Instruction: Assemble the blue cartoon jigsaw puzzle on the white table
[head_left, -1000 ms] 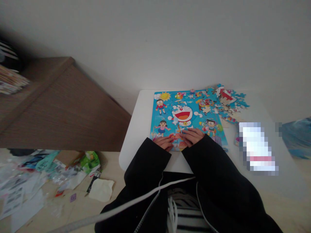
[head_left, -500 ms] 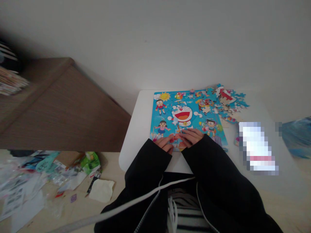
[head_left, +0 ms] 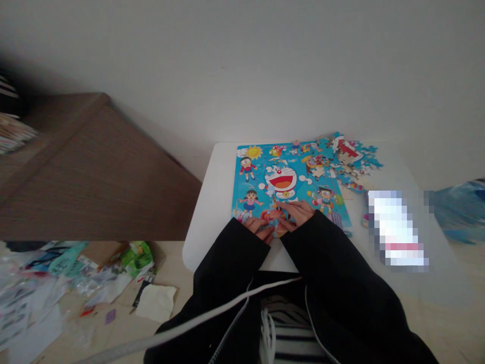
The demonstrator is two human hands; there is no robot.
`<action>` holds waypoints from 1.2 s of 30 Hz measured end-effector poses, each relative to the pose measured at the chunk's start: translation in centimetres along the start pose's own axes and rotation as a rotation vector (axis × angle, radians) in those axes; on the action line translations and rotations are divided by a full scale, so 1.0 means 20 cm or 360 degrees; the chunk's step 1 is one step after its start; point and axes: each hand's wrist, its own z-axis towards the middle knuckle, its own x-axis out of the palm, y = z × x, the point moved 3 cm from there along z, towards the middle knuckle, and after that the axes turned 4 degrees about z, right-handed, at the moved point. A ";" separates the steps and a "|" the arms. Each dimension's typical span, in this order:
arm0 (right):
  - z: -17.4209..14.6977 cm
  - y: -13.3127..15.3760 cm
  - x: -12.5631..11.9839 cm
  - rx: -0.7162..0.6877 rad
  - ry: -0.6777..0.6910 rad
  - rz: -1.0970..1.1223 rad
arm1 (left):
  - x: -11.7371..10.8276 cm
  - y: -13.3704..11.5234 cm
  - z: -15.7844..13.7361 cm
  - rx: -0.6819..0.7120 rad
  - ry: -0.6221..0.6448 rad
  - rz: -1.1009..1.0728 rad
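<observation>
A blue jigsaw puzzle (head_left: pixel 303 189) with cartoon figures lies on the white table, a large white and blue cat at its centre. My right hand (head_left: pixel 298 212) is at the lower middle of the picture. Its index finger and thumb close around a small reddish puzzle piece (head_left: pixel 275 215) lying against the board. At the lower left edge my left hand (head_left: pixel 259 227) rests with fingers stretched toward the same spot, apparently holding nothing. Loose puzzle pieces (head_left: pixel 348 154) are heaped over the upper right corner. Part of the lower edge is hidden by my hands and sleeves.
A blurred-out bright rectangular object (head_left: pixel 396 227) lies on the white table (head_left: pixel 210 202), right of the puzzle. Left stands a brown wooden cabinet (head_left: pixel 132 192); bags and papers (head_left: pixel 76 273) litter the floor. A pale cord (head_left: pixel 227 308) crosses before my body.
My right index finger has stretched out and parted from the thumb. My left fingers have drawn back slightly toward the near edge. The whole view has shifted a little.
</observation>
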 end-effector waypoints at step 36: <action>0.03 -0.03 -0.08 0.0086 0.0212 0.0073 | -0.05 -0.03 0.05 -0.0054 0.0020 0.0068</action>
